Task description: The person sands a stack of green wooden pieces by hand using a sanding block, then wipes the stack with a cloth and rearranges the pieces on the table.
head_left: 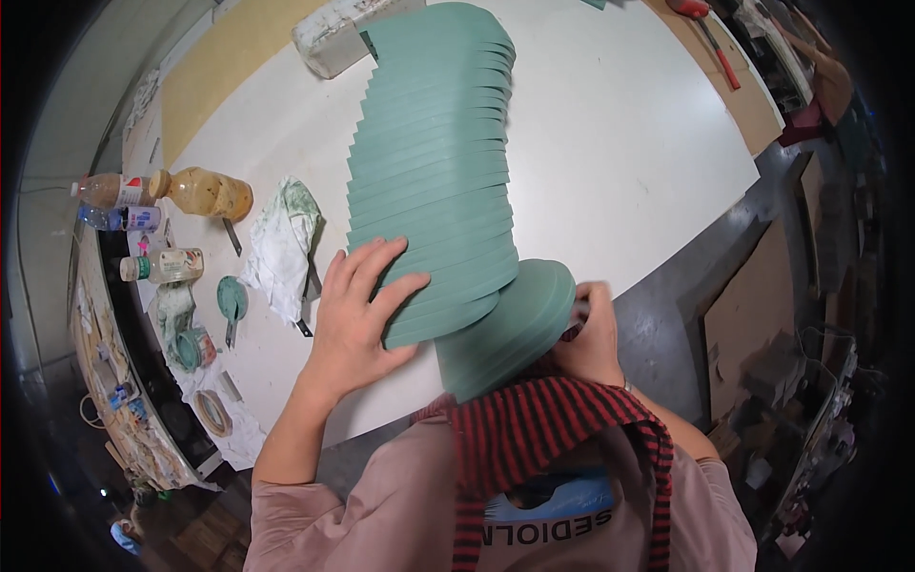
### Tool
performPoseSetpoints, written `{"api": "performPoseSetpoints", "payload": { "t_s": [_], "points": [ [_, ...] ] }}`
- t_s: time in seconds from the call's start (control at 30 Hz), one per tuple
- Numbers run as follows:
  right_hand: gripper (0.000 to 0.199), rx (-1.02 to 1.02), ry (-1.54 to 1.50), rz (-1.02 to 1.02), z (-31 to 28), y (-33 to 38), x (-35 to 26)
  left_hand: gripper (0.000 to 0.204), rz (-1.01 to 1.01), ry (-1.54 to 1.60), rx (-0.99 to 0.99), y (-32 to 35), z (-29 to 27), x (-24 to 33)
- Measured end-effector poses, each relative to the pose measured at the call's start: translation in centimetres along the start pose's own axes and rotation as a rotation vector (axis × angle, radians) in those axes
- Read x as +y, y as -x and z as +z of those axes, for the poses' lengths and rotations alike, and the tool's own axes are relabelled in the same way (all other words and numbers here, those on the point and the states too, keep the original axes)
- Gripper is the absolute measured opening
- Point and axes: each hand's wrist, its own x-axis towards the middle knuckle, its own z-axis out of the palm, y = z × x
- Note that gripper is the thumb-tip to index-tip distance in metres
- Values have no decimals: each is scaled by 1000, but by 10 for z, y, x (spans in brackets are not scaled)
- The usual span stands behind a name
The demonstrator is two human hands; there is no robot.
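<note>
From my end, the white tabletop (pixel 648 143) is the biggest surface in view, and I judge that its smooth face gives little grip, so a sideways push could send the long fanned row of green sheets (pixel 429 172) sliding out of its even, overlapping steps. That row runs from the far side of the table down to the near edge, its left ends showing as a saw-tooth line. Next in size, the red-and-black striped apron (pixel 548 419) sits right against the lowest pieces, and a lean forward might catch or bend them. Those pieces, the near bunch of green sheets (pixel 510 338), lie askew to the row and reach past the table edge towards the body; with that part unsupported, I would worry about them tipping or dropping if the grip slackened. Coming down to the hands, I see the left hand (pixel 362 310) loosely spread, fingertips resting on top of the row's near left part, with the thumb by its lower edge, pressing rather than clutching. The right hand (pixel 593 336) is curled at the right rim of the near bunch, but its fingers are blurred and partly hidden, so I cannot tell whether it pinches the sheets or merely touches them
</note>
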Motion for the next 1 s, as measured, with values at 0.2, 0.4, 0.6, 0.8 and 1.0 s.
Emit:
{"api": "performPoseSetpoints", "payload": {
  "t_s": [0.2,0.4,0.6,0.8,1.0],
  "points": [
    [53,126,84,-774,-1,-26,-9,68,-37,43,0,0,2,-1],
    [43,23,-12,-858,3,-38,2,66,-16,15,7,-1,1,0],
    [31,-24,-187,-940,23,-30,14,65,-26,25,18,0,3,-1],
    [27,-30,-176,-907,42,-31,8,70,-33,88,12,-2,-2,-3],
    [32,-22,-191,-888,42,-30,0,76,6,123,39,-2,-3,-9]
  ]
}}
